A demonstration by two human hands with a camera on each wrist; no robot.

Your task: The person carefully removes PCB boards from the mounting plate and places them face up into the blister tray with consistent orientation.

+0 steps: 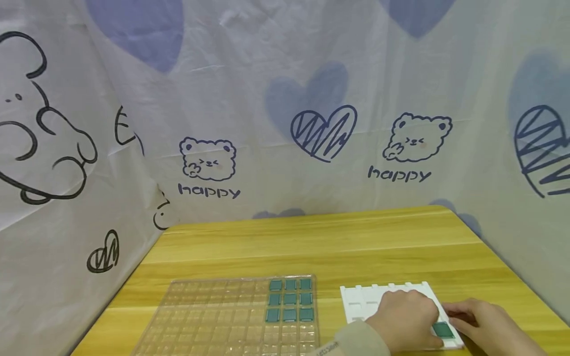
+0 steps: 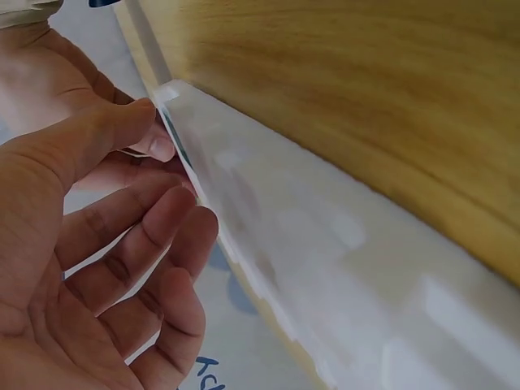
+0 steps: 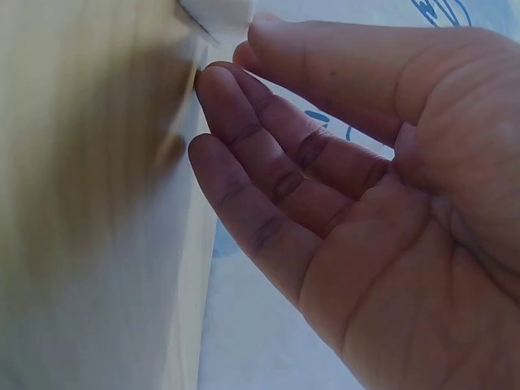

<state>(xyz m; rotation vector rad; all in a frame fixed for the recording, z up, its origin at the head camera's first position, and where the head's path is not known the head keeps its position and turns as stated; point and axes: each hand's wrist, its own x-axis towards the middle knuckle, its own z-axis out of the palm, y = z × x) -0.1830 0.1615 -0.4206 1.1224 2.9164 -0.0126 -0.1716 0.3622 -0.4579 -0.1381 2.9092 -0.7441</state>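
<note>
A white tray with raised ridges and shallow square recesses lies on the right part of the table. One teal square tile sits flat at its near right corner. My left hand reaches across the tray, its thumb and fingertips right at the tile's left side. In the left wrist view, the fingers of the left hand are bent loosely above the tray surface. My right hand pinches the tray's right edge. In the right wrist view, thumb and index of the right hand meet at the tray corner.
Left of the white tray lies a clear plastic tray with many small compartments. Several teal tiles fill its back right compartments. The wooden table is enclosed by a printed cloth at the back and sides.
</note>
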